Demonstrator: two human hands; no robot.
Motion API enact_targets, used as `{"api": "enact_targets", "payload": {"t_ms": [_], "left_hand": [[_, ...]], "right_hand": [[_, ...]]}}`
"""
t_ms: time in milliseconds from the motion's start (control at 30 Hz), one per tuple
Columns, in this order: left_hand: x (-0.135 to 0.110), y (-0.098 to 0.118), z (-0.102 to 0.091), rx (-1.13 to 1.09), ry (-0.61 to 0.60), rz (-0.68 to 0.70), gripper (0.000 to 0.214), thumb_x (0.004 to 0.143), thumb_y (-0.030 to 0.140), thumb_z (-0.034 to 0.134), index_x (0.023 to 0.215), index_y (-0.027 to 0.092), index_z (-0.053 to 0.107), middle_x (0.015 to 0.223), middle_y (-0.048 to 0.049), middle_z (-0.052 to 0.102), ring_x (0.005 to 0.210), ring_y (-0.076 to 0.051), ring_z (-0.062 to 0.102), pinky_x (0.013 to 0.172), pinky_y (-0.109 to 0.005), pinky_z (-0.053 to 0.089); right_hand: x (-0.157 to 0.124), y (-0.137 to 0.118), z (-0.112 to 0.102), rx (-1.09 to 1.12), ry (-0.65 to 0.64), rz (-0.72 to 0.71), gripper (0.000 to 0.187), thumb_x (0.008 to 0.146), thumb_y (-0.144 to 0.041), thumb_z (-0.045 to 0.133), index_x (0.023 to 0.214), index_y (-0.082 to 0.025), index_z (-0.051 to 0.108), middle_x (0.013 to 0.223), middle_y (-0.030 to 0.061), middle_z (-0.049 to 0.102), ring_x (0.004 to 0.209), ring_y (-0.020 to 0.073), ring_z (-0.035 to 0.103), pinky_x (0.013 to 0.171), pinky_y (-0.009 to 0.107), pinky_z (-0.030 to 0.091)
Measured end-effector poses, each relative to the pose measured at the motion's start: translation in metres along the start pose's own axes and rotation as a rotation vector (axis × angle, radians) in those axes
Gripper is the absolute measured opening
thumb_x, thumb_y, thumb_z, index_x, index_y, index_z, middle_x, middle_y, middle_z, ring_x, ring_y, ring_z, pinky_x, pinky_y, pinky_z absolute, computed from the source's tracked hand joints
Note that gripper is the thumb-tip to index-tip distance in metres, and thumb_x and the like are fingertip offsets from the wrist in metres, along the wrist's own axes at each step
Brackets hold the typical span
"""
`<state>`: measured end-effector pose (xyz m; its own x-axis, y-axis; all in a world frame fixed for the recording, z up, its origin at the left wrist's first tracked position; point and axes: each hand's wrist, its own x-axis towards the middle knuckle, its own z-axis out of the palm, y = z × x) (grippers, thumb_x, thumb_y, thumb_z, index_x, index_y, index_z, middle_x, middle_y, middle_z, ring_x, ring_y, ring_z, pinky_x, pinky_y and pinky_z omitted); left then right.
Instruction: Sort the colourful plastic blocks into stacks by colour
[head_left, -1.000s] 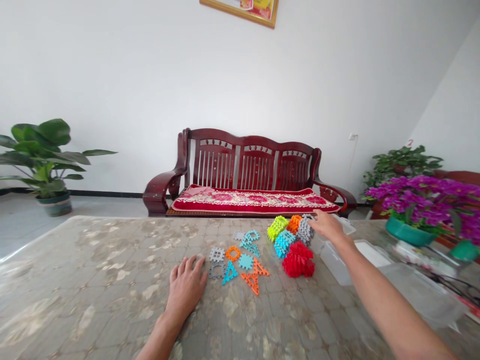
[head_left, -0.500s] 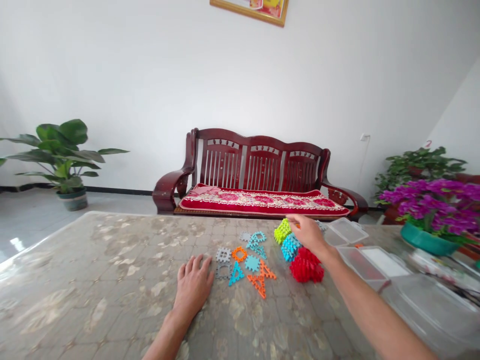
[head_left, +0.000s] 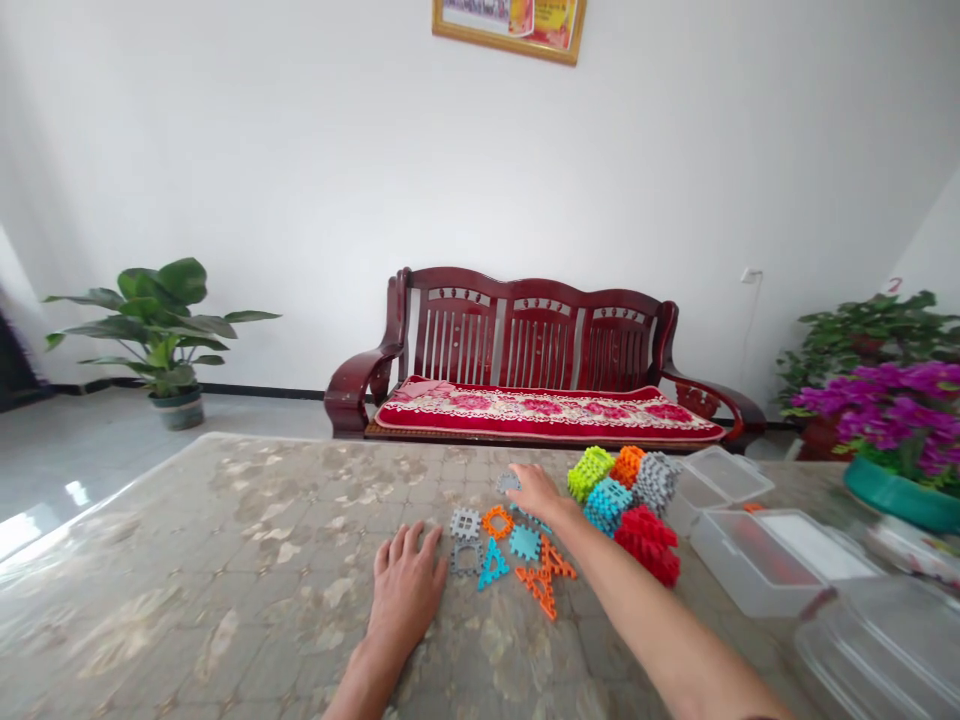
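Observation:
My left hand [head_left: 411,575] rests palm down on the tabletop, fingers spread, holding nothing. Just right of it lie a light grey window-shaped tile [head_left: 466,523], a darker grey open square tile [head_left: 467,560] and a blue triangle tile [head_left: 493,565]. My right hand [head_left: 538,492] reaches across the loose pieces, its thumb and fingers closing at the right edge of a flat grey toothed tile [head_left: 508,482]. Under that hand, blue pieces [head_left: 531,518] are partly hidden. Nearby are an orange ring tile [head_left: 498,522], a turquoise square tile [head_left: 525,543] and orange triangle tiles [head_left: 538,590].
Stacks of lime [head_left: 589,473], orange [head_left: 627,466], grey [head_left: 656,484], blue [head_left: 607,505] and red tiles [head_left: 648,546] stand right of my right hand. Clear plastic boxes [head_left: 757,570] and a teal pot of purple flowers [head_left: 900,490] sit farther right. A wooden bench [head_left: 532,340] stands beyond the table.
My right hand has moved left from the lime stack to the flat grey tile, uncovering the orange and grey stacks. My left hand stays on the table. The view has shifted slightly left.

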<state>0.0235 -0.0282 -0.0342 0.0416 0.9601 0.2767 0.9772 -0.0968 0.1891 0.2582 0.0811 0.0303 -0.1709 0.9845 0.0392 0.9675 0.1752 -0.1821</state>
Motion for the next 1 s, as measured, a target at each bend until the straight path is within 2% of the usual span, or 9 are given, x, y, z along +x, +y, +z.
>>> {"api": "enact_targets", "payload": {"t_ms": [67,133,233,333,500,633,767,867,1000], "left_hand": [[0.000,0.001,-0.002,0.003,-0.001,0.003,0.041,0.093,0.028,0.046,0.132,0.028,0.062,0.140,-0.0080,0.058,0.135,-0.030,0.045,0.113,-0.047,0.031],[-0.001,0.002,-0.004,0.005,-0.005,-0.002,0.041,0.094,0.028,0.046,0.132,0.027,0.061,0.141,-0.0079,0.058,0.135,-0.029,0.045,0.113,-0.046,0.030],[-0.001,0.003,-0.007,0.007,-0.018,-0.014,0.041,0.094,0.028,0.047,0.133,0.027,0.061,0.142,-0.0085,0.056,0.136,-0.029,0.045,0.114,-0.046,0.029],[0.000,0.003,-0.008,0.005,-0.021,-0.014,0.041,0.094,0.028,0.048,0.132,0.026,0.061,0.142,-0.0093,0.056,0.135,-0.029,0.045,0.113,-0.046,0.030],[0.002,0.002,-0.005,-0.013,-0.010,-0.003,0.040,0.094,0.028,0.048,0.132,0.025,0.061,0.141,-0.0099,0.057,0.135,-0.029,0.045,0.113,-0.046,0.030],[0.003,0.001,-0.004,-0.021,-0.006,-0.003,0.040,0.094,0.028,0.048,0.132,0.026,0.061,0.140,-0.0098,0.057,0.135,-0.027,0.045,0.113,-0.046,0.030],[0.004,0.001,-0.003,-0.023,-0.011,-0.002,0.040,0.093,0.027,0.048,0.132,0.025,0.061,0.140,-0.0101,0.057,0.135,-0.027,0.045,0.113,-0.046,0.030],[0.004,0.002,-0.004,-0.018,-0.011,0.000,0.040,0.094,0.028,0.048,0.132,0.024,0.061,0.140,-0.0103,0.057,0.135,-0.028,0.045,0.113,-0.046,0.031],[0.004,0.002,-0.005,-0.013,-0.008,-0.001,0.040,0.094,0.029,0.048,0.131,0.024,0.062,0.140,-0.0102,0.057,0.135,-0.029,0.045,0.113,-0.047,0.031]], "right_hand": [[0.009,-0.006,0.004,-0.031,-0.022,-0.005,0.049,0.083,-0.030,0.065,0.130,-0.016,0.061,0.133,0.0141,0.064,0.126,0.0276,0.056,0.105,0.036,0.040],[0.014,-0.010,0.010,-0.062,-0.041,0.005,0.043,0.082,-0.027,0.065,0.123,-0.016,0.065,0.127,0.0159,0.067,0.122,0.0302,0.059,0.102,0.039,0.042],[0.015,-0.015,0.018,-0.092,-0.047,0.002,0.029,0.086,-0.024,0.059,0.112,-0.017,0.071,0.119,0.0171,0.070,0.116,0.0318,0.062,0.099,0.042,0.043],[0.012,-0.016,0.023,-0.094,-0.024,-0.032,0.027,0.092,-0.024,0.052,0.109,-0.019,0.072,0.117,0.0161,0.071,0.117,0.0301,0.062,0.101,0.042,0.042],[0.008,-0.006,0.016,-0.024,0.042,-0.024,0.036,0.096,-0.019,0.039,0.118,-0.019,0.068,0.110,0.0137,0.074,0.106,0.0264,0.067,0.095,0.038,0.045],[0.005,0.004,0.003,0.101,0.106,-0.025,0.042,0.098,-0.019,0.033,0.127,-0.020,0.064,0.118,0.0096,0.073,0.106,0.0232,0.067,0.091,0.033,0.048],[-0.004,0.010,-0.006,0.225,0.059,-0.121,0.039,0.093,-0.018,0.039,0.112,-0.022,0.073,0.110,0.0024,0.075,0.101,0.0170,0.068,0.085,0.024,0.049],[-0.015,0.015,-0.007,0.265,0.002,-0.157,0.033,0.087,-0.017,0.046,0.099,-0.022,0.077,0.103,0.0013,0.077,0.097,0.0171,0.069,0.084,0.023,0.049],[-0.035,0.020,-0.005,0.268,0.027,-0.110,0.033,0.085,-0.020,0.050,0.108,-0.020,0.074,0.112,0.0061,0.075,0.104,0.0197,0.067,0.089,0.027,0.047]]}}
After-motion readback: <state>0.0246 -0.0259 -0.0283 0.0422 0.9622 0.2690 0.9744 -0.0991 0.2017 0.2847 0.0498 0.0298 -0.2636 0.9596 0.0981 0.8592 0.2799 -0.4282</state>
